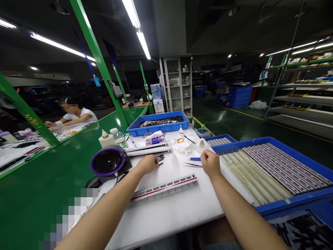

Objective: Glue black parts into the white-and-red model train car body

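My left hand [147,164] is curled low over the white tabletop [179,211], its fingertips at several small black parts [161,157]. Its fingers look closed, but what they hold, if anything, is hidden. A long white strip with a red stripe and a row of window-like openings [166,187] lies slanted in front of me, partly behind my left forearm. My right hand [211,163] rests as a fist near the table's right side; its inside cannot be seen. Just left of it lie a blue pen [194,159] and metal tweezers [191,164].
A round black device with a purple rim [108,161] stands at left. Behind are more strips [148,150], bottles [118,137], crumpled tissue [184,148] and a blue tray [158,129] of black parts. At right, a large blue tray [270,139] holds rows of strips. A co-worker [78,114] sits beyond the green partition [75,152].
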`<control>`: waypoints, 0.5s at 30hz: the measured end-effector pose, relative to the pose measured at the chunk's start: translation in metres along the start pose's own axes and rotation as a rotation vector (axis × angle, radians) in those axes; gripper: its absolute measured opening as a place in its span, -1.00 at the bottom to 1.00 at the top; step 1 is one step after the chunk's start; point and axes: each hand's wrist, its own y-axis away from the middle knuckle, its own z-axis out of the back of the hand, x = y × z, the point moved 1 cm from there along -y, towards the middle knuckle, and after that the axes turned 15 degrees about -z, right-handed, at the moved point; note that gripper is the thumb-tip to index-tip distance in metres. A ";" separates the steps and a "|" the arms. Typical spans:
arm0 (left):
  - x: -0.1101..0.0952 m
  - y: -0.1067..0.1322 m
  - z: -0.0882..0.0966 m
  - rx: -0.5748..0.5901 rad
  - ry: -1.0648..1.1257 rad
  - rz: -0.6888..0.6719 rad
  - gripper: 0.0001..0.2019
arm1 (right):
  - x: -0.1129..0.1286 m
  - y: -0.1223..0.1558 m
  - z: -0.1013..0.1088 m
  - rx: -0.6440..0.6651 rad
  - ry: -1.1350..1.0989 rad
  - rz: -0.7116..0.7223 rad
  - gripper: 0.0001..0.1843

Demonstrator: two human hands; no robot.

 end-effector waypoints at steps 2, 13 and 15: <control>0.001 0.001 -0.001 0.002 0.030 0.037 -0.70 | -0.001 0.000 0.000 0.002 0.011 -0.015 -0.75; -0.055 0.086 0.028 -0.377 0.367 -0.053 -0.79 | 0.009 0.000 0.003 -0.069 0.084 -0.047 -0.71; -0.073 0.133 0.011 -0.397 0.520 -0.089 -0.73 | 0.026 0.009 0.009 -0.056 0.065 -0.017 -0.72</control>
